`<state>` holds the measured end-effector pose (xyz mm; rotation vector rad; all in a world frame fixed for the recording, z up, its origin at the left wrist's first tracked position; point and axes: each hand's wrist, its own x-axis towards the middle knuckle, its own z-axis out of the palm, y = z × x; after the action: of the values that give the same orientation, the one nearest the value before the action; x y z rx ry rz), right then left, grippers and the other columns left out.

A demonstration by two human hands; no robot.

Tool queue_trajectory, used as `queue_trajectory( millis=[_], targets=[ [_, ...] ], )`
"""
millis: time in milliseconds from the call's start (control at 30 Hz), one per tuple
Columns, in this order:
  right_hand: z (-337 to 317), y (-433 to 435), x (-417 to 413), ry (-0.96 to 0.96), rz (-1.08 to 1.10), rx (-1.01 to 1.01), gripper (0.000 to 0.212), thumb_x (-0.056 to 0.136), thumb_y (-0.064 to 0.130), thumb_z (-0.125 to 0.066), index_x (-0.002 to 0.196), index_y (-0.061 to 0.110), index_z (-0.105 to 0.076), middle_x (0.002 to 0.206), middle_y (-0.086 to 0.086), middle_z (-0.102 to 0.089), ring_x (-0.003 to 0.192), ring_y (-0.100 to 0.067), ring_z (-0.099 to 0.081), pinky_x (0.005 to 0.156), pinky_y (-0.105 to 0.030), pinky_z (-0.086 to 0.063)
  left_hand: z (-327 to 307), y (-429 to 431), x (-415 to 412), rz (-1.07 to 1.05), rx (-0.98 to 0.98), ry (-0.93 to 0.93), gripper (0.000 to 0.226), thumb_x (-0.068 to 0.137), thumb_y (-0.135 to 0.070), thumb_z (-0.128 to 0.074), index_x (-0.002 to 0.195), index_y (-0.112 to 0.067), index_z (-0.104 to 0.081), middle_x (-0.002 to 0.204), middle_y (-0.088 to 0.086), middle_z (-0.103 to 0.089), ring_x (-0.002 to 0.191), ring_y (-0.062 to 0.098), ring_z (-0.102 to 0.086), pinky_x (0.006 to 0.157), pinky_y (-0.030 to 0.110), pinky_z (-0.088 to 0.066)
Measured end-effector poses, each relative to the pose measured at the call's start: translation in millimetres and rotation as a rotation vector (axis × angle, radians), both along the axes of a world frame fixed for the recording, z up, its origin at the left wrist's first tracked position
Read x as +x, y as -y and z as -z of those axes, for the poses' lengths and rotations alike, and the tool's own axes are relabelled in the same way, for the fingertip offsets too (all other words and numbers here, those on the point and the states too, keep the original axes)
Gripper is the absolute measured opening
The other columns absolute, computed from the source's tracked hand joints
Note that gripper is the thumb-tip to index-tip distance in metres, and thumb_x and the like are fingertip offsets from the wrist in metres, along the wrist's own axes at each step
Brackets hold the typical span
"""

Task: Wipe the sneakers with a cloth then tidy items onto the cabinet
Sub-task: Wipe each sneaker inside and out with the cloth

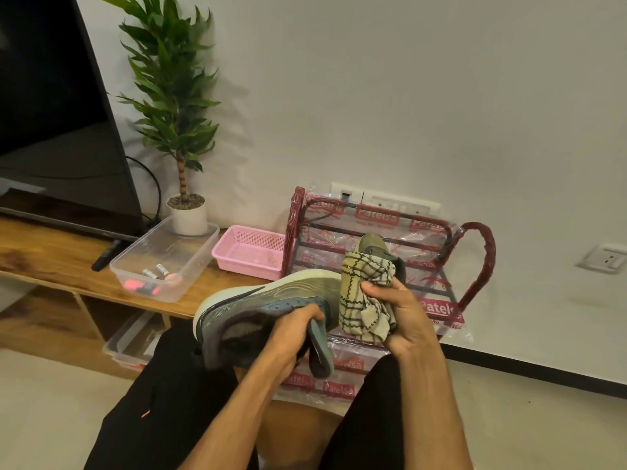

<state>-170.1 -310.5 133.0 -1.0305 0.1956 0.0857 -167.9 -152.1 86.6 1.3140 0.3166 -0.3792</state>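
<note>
1. Far left, on the left end of the wooden cabinet (51, 256): a dark TV (51, 113), screen off.
2. Just right of the TV's foot, at the cabinet's front edge: a black remote (105, 256), lying flat.
3. Next along, a clear plastic tub (200, 262) reaching to the front edge, with two batteries (156, 272) and some pink bits (139, 286) inside; too blurred to name those.
4. Behind the tub, up at the back edge: a potted plant (186, 212) in a white pot, upright.
5. Tucked underneath the cabinet, on the floor: a clear storage box (132, 340).
6. On to the right end of the cabinet: a pink basket (244, 266), just beside the rack.
7. And here, the action! Left hand (291, 337) curled over the collar of the sneaker (271, 296), gripping it above the lap, off the cabinet, pale sole turned towards the cabinet.
8. Right hand (403, 317) clenched round a bunched checked cloth (366, 293), pressed up against the sneaker's toe.
9. Behind the cloth: the second sneaker (373, 247), sitting on a red shoe rack (481, 259) wrapped in printed plastic, standing against the wall.
10. Far right, low on the wall: a white socket (604, 257).
</note>
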Motion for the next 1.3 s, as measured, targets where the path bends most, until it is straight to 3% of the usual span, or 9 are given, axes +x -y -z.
queue_trajectory(
  millis=[133, 333, 467, 533, 600, 733, 833, 1100, 1300],
  targets=[
    [2, 4, 0, -0.024, 0.065, -0.115, 0.042, 0.063, -0.003, -0.075, 0.105, 0.005, -0.069, 0.097, -0.018, -0.075, 0.084, -0.032, -0.073, 0.078, -0.047, -0.060, -2, -3, -2, -0.040, -0.084, 0.014, 0.020, 0.086, -0.026, -0.066, 0.087, -0.007, -0.065, 0.081, 0.010, -0.058, 0.071, 0.020, -0.054, 0.064, 0.031, -0.044],
    [4, -1, -1, 0.061, 0.249, -0.654, 0.031, 0.074, -0.005, -0.080, 0.093, 0.019, -0.071, 0.087, -0.006, -0.077, 0.086, -0.028, -0.074, 0.076, -0.045, -0.061, -8, -3, -2, -0.151, -0.163, -0.030, 0.027, 0.091, -0.032, -0.062, 0.093, -0.007, -0.069, 0.087, 0.013, -0.066, 0.074, 0.022, -0.062, 0.067, 0.032, -0.050],
    [17, -12, 2, 0.111, 0.282, -1.069, 0.040, 0.081, 0.007, -0.076, 0.115, 0.027, -0.068, 0.097, 0.009, -0.073, 0.071, 0.004, -0.067, 0.059, -0.017, -0.055, -7, -1, -3, -0.165, -0.069, -0.035, 0.023, 0.091, -0.030, -0.063, 0.087, -0.007, -0.068, 0.081, 0.011, -0.066, 0.071, 0.021, -0.061, 0.066, 0.032, -0.048],
    [26, -23, 1, 0.101, 0.315, -1.171, 0.043, 0.084, 0.008, -0.070, 0.122, 0.028, -0.066, 0.102, 0.009, -0.072, 0.072, -0.001, -0.067, 0.058, -0.020, -0.055, -7, 0, -3, -0.171, -0.018, -0.005, 0.021, 0.090, -0.029, -0.064, 0.091, -0.008, -0.068, 0.083, 0.009, -0.068, 0.076, 0.022, -0.063, 0.071, 0.033, -0.049],
    [31, -35, -4, 0.112, 0.335, -1.183, 0.040, 0.084, 0.007, -0.066, 0.118, 0.028, -0.068, 0.098, 0.007, -0.073, 0.080, -0.010, -0.068, 0.069, -0.033, -0.059, -6, 1, -3, -0.169, 0.042, 0.064, 0.013, 0.091, -0.026, -0.064, 0.093, -0.013, -0.068, 0.084, 0.006, -0.069, 0.080, 0.021, -0.064, 0.078, 0.036, -0.051],
    [24, -38, -9, 0.227, 0.230, -1.127, 0.035, 0.083, 0.005, -0.069, 0.105, 0.032, -0.073, 0.085, 0.016, -0.071, 0.079, -0.003, -0.067, 0.061, -0.009, -0.048, -7, -1, -2, -0.136, 0.094, 0.149, 0.006, 0.092, -0.022, -0.063, 0.095, -0.019, -0.067, 0.091, 0.003, -0.072, 0.092, 0.021, -0.067, 0.093, 0.039, -0.051],
    [13, -36, -10, 0.357, 0.131, -1.062, 0.032, 0.082, 0.005, -0.072, 0.101, 0.031, -0.076, 0.086, 0.019, -0.073, 0.082, 0.003, -0.068, 0.069, -0.015, -0.055, -9, -5, -3, -0.019, 0.140, 0.197, 0.010, 0.095, -0.016, -0.058, 0.094, -0.020, -0.067, 0.096, 0.006, -0.072, 0.098, 0.024, -0.067, 0.096, 0.042, -0.051],
    [0, -40, -8, 0.627, 0.048, -1.063, 0.042, 0.076, -0.010, -0.068, 0.105, 0.020, -0.078, 0.102, 0.013, -0.074, 0.099, 0.003, -0.066, 0.086, -0.012, -0.049, -14, -1, -12, 0.308, 0.371, 0.378, 0.025, 0.095, 0.002, -0.046, 0.092, -0.019, -0.058, 0.089, -0.001, -0.061, 0.083, 0.007, -0.057, 0.067, 0.009, -0.047],
    [5, -14, -11, 0.561, 0.019, -1.052, 0.036, 0.079, -0.002, -0.076, 0.101, 0.027, -0.078, 0.098, 0.021, -0.073, 0.095, 0.007, -0.065, 0.081, -0.010, -0.048, -13, -8, -7, 0.209, 0.325, 0.363, 0.024, 0.100, -0.025, -0.053, 0.123, -0.023, -0.061, 0.113, -0.002, -0.068, 0.109, 0.014, -0.061, 0.103, 0.040, -0.047]
  ],
)
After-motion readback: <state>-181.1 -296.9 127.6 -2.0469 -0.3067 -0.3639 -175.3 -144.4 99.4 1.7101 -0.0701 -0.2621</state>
